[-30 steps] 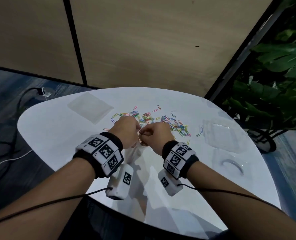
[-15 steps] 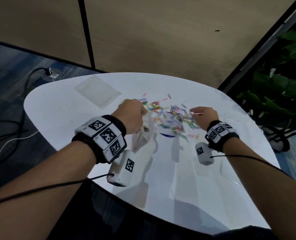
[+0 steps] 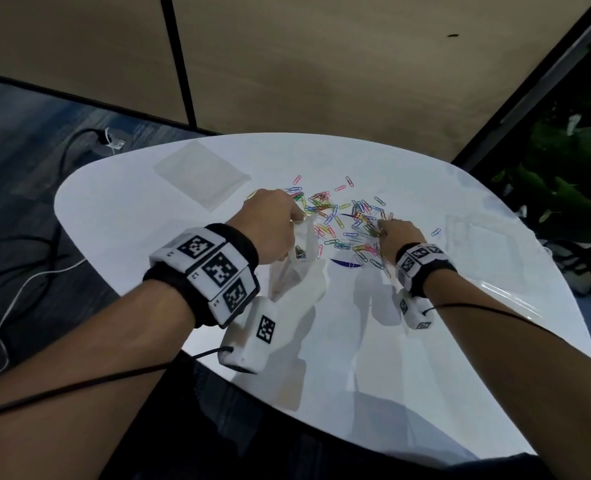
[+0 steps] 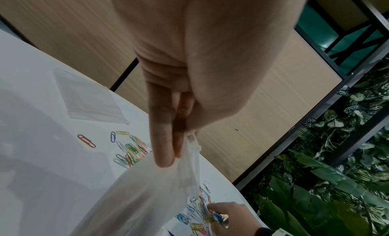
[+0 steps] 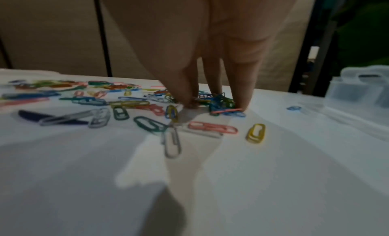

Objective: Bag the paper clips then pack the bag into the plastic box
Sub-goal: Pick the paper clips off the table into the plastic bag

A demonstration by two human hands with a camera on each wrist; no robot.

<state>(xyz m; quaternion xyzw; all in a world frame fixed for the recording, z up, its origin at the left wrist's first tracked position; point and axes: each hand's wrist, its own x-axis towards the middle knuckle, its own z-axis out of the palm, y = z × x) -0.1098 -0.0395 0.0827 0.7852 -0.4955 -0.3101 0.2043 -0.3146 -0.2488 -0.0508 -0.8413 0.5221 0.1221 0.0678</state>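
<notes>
1. Head view: the left hand pinches the top edge of a clear plastic bag, which hangs from the fingers down toward the white table; a few clips show through its lower part. The right hand is well apart from the left, fingers curled down into the near right side of the scattered paper clips. The clear plastic box sits just right of the right hand. A flat stack of clear bags lies beyond the left hand.

2. Left wrist view: the left-hand fingers and thumb pinch the bag's rim; the bag drapes below them. Loose clips lie beyond the fingers, and the right hand reaches into more clips lower right.

3. Right wrist view: the right fingertips press down on the table around a small bunch of clips, thumb on one side and fingers on the other, gripping it. More clips spread left and in front; the box stands to the right.
</notes>
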